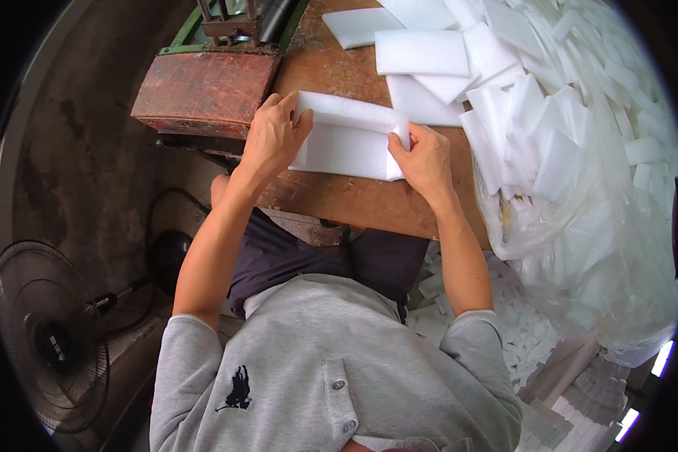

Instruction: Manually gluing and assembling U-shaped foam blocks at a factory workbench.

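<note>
A white foam tray with raised walls lies on the brown wooden table, close to its front edge. My left hand grips its left end, thumb inside and fingers over the outer side. At the other end my right hand pinches the right wall between thumb and fingers. The undersides of the fingers are partly hidden. Just beyond the tray lie loose white foam sheets, overlapping one another.
A clear plastic bag full of white foam pieces bulges on the right. At the left stands a machine with a worn red block and green frame. A fan is at the lower left. Foam scraps cover the floor below right.
</note>
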{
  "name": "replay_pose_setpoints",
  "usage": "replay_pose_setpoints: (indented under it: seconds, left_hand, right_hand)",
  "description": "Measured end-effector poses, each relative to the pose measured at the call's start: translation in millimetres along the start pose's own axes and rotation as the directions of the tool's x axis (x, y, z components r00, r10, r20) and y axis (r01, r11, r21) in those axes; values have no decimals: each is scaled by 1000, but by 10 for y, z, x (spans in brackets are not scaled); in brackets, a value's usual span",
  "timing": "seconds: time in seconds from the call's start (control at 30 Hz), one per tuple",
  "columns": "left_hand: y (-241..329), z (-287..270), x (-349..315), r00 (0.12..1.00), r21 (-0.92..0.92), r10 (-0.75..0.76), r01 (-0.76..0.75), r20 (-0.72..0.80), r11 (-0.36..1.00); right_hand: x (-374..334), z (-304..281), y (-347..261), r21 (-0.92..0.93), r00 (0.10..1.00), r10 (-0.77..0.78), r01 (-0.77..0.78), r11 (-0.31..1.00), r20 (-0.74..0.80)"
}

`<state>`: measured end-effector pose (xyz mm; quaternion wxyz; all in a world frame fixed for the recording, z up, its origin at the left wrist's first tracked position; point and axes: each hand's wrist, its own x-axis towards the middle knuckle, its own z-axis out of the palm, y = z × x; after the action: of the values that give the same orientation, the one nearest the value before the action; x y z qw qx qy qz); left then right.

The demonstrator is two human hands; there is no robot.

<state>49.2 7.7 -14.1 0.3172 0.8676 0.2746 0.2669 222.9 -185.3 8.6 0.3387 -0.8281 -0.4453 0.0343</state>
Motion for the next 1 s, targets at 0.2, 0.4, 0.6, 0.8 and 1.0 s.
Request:
replay_pose_setpoints:
  seconds: [0.2, 0.4, 0.6, 0.8, 1.0]
  left_hand:
    - [40, 10, 10, 1000, -19, 19, -19, 9, 1000]
    - [-10, 3, 22, 999, 86, 38, -38, -2, 996]
    - [1292, -162, -916, 870, -209, 493, -487, -24, 848]
    - [1334, 15, -937, 763, -278, 646, -619, 8, 735]
    - [531, -13, -430, 938, 38, 318, -326, 140, 945]
  right_hand:
    - [3, 88, 95, -65, 999, -32, 30, 997, -25]
    - [114, 161, 57, -134, 995, -89, 83, 988, -43]
    - [-83, -231, 2, -129, 996, 11, 1, 992, 94]
    - [-195, -215, 110, -173, 991, 38, -16, 985, 126]
    - [-153, -154, 66, -181, 996, -19, 34, 983, 83]
